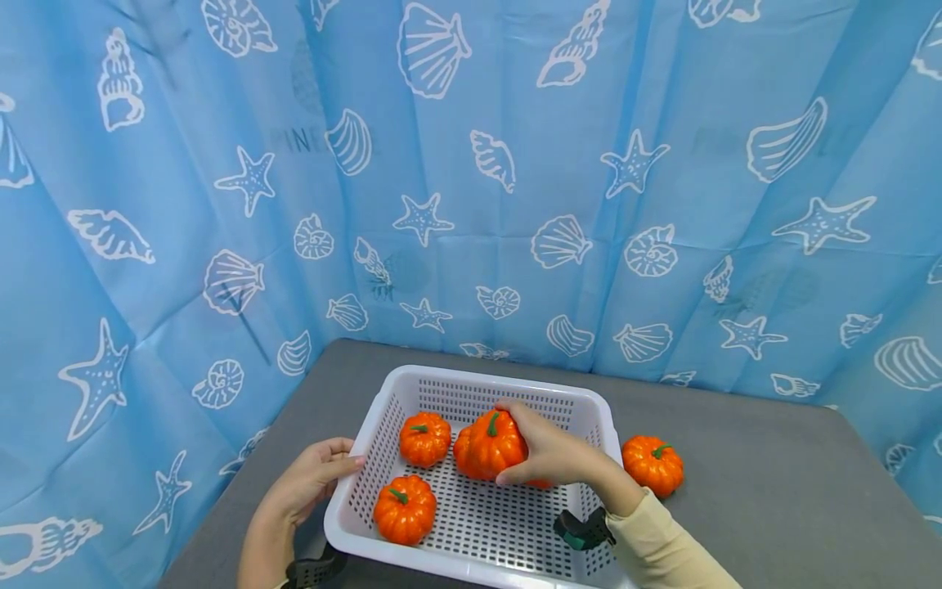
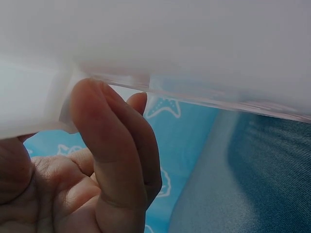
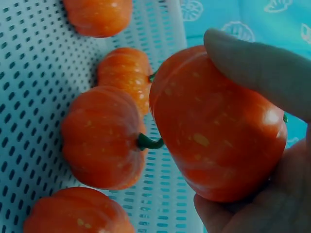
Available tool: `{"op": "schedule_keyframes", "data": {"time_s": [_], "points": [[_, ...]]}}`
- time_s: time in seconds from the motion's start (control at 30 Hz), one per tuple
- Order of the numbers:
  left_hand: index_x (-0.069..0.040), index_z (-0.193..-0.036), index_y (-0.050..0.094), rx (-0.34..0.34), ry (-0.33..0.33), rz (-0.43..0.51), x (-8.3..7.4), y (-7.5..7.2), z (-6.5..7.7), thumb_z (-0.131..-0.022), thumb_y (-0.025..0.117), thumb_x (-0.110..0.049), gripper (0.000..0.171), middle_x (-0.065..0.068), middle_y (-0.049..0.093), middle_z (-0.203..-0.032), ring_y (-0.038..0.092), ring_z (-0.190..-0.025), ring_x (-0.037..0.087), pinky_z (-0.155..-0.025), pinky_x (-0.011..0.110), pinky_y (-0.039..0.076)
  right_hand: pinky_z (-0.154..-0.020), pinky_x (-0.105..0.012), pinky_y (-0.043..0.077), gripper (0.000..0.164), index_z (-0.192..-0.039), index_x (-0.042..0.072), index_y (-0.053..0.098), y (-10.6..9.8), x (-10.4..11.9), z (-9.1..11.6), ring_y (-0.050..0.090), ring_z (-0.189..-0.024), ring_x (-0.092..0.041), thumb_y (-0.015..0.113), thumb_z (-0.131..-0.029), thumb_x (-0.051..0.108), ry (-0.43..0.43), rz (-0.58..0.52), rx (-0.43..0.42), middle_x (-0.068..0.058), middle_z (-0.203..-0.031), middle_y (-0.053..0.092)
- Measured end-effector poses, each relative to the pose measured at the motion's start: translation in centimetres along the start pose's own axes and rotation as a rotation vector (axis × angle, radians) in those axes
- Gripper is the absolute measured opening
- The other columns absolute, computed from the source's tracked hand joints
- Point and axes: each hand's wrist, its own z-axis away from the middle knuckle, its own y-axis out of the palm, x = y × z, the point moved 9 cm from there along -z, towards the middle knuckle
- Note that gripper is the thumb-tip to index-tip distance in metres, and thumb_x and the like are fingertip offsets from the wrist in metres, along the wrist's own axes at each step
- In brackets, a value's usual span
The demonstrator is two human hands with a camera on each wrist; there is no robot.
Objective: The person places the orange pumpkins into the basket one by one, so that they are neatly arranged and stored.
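Observation:
A white perforated plastic basket (image 1: 471, 523) stands on the table, in front of me. My left hand (image 1: 312, 478) grips its left rim, the thumb on top and the bent fingers (image 2: 114, 141) beneath the edge in the left wrist view. Over the basket, my right hand (image 1: 548, 450) holds a small orange pumpkin (image 3: 218, 126) with a green stem, thumb and fingers around its sides. Below it in the right wrist view lie several similar pumpkins (image 3: 102, 138). In the head view, one pumpkin (image 1: 425, 439) sits at the back left and another (image 1: 405, 510) at the front left.
One more orange pumpkin (image 1: 652, 466) rests on the grey table (image 1: 765, 483), just outside the basket's right wall. A blue curtain (image 1: 471, 180) with white shells and starfish hangs behind the table and along its left side.

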Motion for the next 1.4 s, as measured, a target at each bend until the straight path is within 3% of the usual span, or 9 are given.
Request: {"op": "schedule_keyframes", "data": {"time_s": [0.4, 0.73, 1.03, 1.17, 1.4], "points": [[0.014, -0.121, 0.044, 0.012, 0.001, 0.006, -0.2, 0.1, 0.2, -0.095, 0.057, -0.021, 0.045, 0.014, 0.068, -0.103, 0.069, -0.090, 0.025, -0.078, 0.045, 0.057, -0.098, -0.044, 0.046, 0.092, -0.143, 0.008, 0.030, 2.8, 0.8, -0.2, 0.048, -0.117, -0.021, 0.083, -0.071, 0.028, -0.006, 0.054, 0.173, -0.007, -0.136, 0.044], [0.013, -0.121, 0.045, 0.011, -0.003, 0.008, -0.1, 0.1, 0.1, -0.095, 0.057, -0.022, 0.045, 0.014, 0.068, -0.104, 0.069, -0.091, 0.026, -0.079, 0.046, 0.057, -0.099, -0.043, 0.045, 0.092, -0.144, 0.013, 0.029, 3.1, 0.8, -0.2, 0.047, -0.117, -0.019, 0.083, -0.071, 0.028, -0.005, 0.058, 0.167, -0.004, -0.137, 0.043], [0.014, -0.121, 0.044, 0.021, 0.005, 0.008, -0.2, 0.2, 0.1, -0.095, 0.057, -0.021, 0.045, 0.014, 0.068, -0.104, 0.069, -0.091, 0.025, -0.079, 0.046, 0.057, -0.095, -0.034, 0.047, 0.092, -0.144, 0.016, 0.029, 3.4, 1.7, 0.2, 0.046, -0.117, -0.016, 0.083, -0.070, 0.026, -0.084, 0.070, 0.187, 0.000, -0.136, 0.043], [0.014, -0.122, 0.044, 0.016, 0.005, 0.005, -0.2, 0.1, 0.1, -0.095, 0.057, -0.021, 0.046, 0.015, 0.067, -0.104, 0.069, -0.091, 0.025, -0.079, 0.046, 0.057, -0.094, -0.032, 0.047, 0.091, -0.144, 0.018, 0.029, 3.9, 2.1, 0.5, 0.046, -0.116, -0.014, 0.083, -0.071, 0.026, -0.107, 0.076, 0.238, 0.001, -0.135, 0.043], [0.013, -0.121, 0.045, 0.007, 0.001, 0.006, 0.0, 0.0, 0.0, -0.095, 0.057, -0.021, 0.045, 0.015, 0.067, -0.104, 0.069, -0.091, 0.026, -0.079, 0.046, 0.056, -0.105, -0.036, 0.041, 0.091, -0.144, 0.019, 0.028, 5.4, 2.1, 0.5, 0.044, -0.122, -0.010, 0.082, -0.072, 0.030, -0.126, 0.153, 0.355, 0.003, -0.139, 0.041]]}}
